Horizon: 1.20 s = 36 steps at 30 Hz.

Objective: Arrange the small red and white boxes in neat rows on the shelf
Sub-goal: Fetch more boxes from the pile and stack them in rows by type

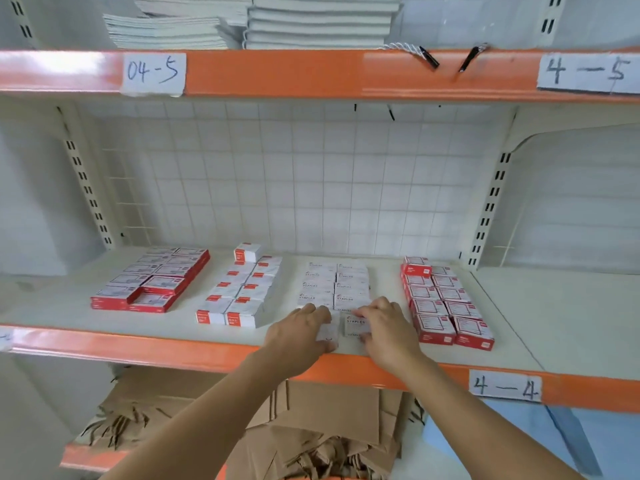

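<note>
Small red and white boxes lie in four double rows on the shelf (519, 327). A red-edged group (152, 282) sits at the left, a white group with red ends (242, 292) beside it, a white staples group (337, 285) in the middle and a red group (446, 303) at the right. At the front of the middle group, my left hand (298, 332) grips one white box (328, 336). My right hand (384, 327) grips the white staples box (355, 325) beside it. Both boxes rest on the shelf near its front edge.
The orange front rail (173, 351) carries a paper label "4-4" (505, 386). The shelf above holds stacks of grey booklets (318, 22) and a cord with black tips (429, 57). Below lie flattened brown cardboard (311, 427) and a blue sheet (519, 441).
</note>
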Each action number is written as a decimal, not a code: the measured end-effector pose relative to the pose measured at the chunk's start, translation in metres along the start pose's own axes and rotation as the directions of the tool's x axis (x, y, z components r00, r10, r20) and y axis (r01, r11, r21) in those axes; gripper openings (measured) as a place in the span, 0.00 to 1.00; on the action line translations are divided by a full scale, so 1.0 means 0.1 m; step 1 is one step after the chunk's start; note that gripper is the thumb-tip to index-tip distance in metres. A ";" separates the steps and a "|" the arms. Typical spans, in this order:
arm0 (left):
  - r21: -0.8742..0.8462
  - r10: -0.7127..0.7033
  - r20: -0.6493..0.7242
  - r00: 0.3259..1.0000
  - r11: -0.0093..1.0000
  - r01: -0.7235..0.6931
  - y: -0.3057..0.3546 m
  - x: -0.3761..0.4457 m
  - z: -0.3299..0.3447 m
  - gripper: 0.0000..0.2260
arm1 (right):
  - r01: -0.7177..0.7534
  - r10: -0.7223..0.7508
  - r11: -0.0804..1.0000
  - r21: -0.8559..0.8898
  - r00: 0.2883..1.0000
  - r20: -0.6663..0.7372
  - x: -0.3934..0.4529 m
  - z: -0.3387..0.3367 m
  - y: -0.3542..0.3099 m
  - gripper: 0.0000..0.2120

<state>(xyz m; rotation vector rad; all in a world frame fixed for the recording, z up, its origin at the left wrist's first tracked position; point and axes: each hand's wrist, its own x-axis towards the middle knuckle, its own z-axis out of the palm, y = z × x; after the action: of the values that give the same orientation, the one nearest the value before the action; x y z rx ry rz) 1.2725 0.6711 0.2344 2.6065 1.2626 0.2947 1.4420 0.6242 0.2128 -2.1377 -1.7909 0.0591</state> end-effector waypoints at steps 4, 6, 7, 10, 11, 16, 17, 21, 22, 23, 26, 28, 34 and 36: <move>-0.015 0.031 -0.010 0.999 0.999 -0.031 -0.04 0.00 0.00 0.17 | -0.017 0.017 1.000 0.011 1.000 -0.009 0.03 0.01 -0.03 0.22; -0.017 0.037 -0.016 0.999 0.999 -0.037 -0.04 0.00 -0.01 0.17 | -0.019 0.020 0.999 0.027 0.999 -0.027 0.05 0.02 -0.05 0.21; -0.014 0.042 -0.018 0.999 0.999 -0.043 -0.05 0.00 -0.01 0.17 | -0.020 0.021 0.999 0.035 0.999 -0.038 0.06 0.02 -0.06 0.20; -0.013 0.059 -0.046 0.997 0.998 -0.060 -0.09 -0.01 -0.04 0.17 | -0.026 0.030 0.998 0.058 0.997 -0.064 0.07 0.04 -0.09 0.19; -0.017 0.060 -0.059 0.996 0.998 -0.061 -0.11 -0.01 -0.05 0.17 | -0.027 0.031 0.998 0.060 0.997 -0.070 0.08 0.04 -0.09 0.18; -0.008 0.060 -0.100 0.993 0.998 -0.061 -0.12 -0.01 -0.05 0.17 | -0.035 0.038 0.999 0.037 0.995 -0.093 0.06 0.05 -0.08 0.17; -0.009 0.057 -0.113 0.992 0.998 -0.058 -0.11 0.00 -0.05 0.17 | -0.038 0.041 0.999 0.026 0.994 -0.096 0.05 0.05 -0.08 0.17; -0.015 0.058 -0.142 0.988 0.998 -0.061 -0.05 0.04 -0.03 0.17 | -0.052 0.054 0.998 0.019 0.994 -0.100 0.04 0.02 -0.04 0.17; -0.009 0.066 -0.140 0.988 0.998 -0.068 -0.03 0.04 -0.03 0.17 | -0.057 0.059 0.998 0.023 0.994 -0.096 0.05 0.01 -0.04 0.17; -0.002 0.075 -0.136 0.988 0.997 -0.076 -0.02 0.05 -0.02 0.17 | -0.057 0.059 0.998 0.023 0.994 -0.093 0.06 -0.01 -0.04 0.17; -0.006 0.079 -0.146 0.986 0.997 -0.081 0.00 0.09 -0.04 0.17 | -0.022 0.028 0.999 0.046 0.992 -0.121 0.07 -0.04 -0.06 0.18; -0.022 0.071 -0.170 0.983 0.997 -0.075 -0.01 0.13 -0.07 0.18 | 0.065 -0.047 0.992 0.109 0.985 -0.164 0.06 -0.06 -0.07 0.19; -0.094 0.065 -0.184 0.981 0.992 -0.083 -0.10 0.33 -0.13 0.21 | 0.226 -0.218 0.957 0.183 0.974 -0.064 0.16 -0.09 -0.22 0.23; -0.114 0.081 -0.181 0.980 0.988 -0.102 -0.14 0.41 -0.14 0.21 | 0.208 -0.198 0.963 0.170 0.977 -0.076 0.27 -0.08 -0.24 0.20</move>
<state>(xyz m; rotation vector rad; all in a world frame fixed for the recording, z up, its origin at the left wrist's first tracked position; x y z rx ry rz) 1.2831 0.7134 0.2466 2.5829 1.1378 0.6117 1.4267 0.6514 0.2324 -1.8070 -1.8858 0.0999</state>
